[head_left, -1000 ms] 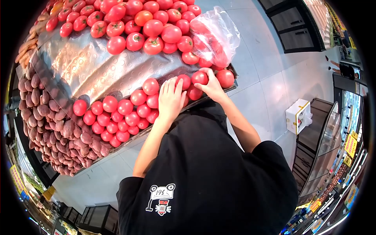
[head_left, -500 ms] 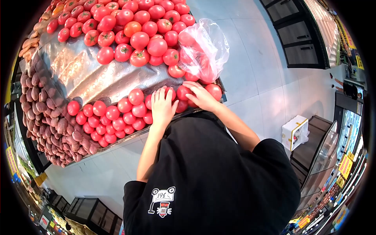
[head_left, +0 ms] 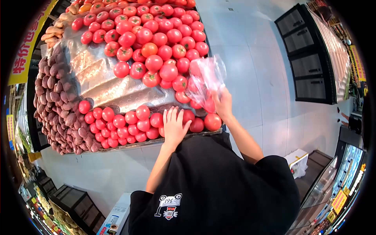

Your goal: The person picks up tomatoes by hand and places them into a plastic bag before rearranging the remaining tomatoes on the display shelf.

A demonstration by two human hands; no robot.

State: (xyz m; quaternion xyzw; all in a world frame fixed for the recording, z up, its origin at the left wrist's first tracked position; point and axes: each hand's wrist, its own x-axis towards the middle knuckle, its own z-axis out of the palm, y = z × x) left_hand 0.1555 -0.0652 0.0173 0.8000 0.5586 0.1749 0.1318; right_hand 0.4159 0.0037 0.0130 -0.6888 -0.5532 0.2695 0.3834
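My left hand (head_left: 174, 127) lies over the front row of tomatoes, its fingers stretched out and touching them. Near the display's right edge, my right hand (head_left: 222, 103) has its fingers closed on the lower edge of a clear plastic bag (head_left: 214, 72). The bag rests over tomatoes along the right side; red shows through it. One large tomato (head_left: 212, 122) sits at the front corner, between my hands and below the bag. A neat front row of smaller tomatoes (head_left: 122, 132) runs leftward from my left hand.
A big heap of tomatoes (head_left: 154, 62) covers the back. A silvery dimpled sheet (head_left: 129, 94) lies bare between heap and front row. Purple sweet potatoes (head_left: 58, 105) are piled at left. Dark cabinets (head_left: 309, 66) stand across the aisle; a white box (head_left: 296, 158) is at right.
My right hand has left the front tomatoes and moved right and outward to the plastic bag. My left hand stays on the front row. The view has shifted.
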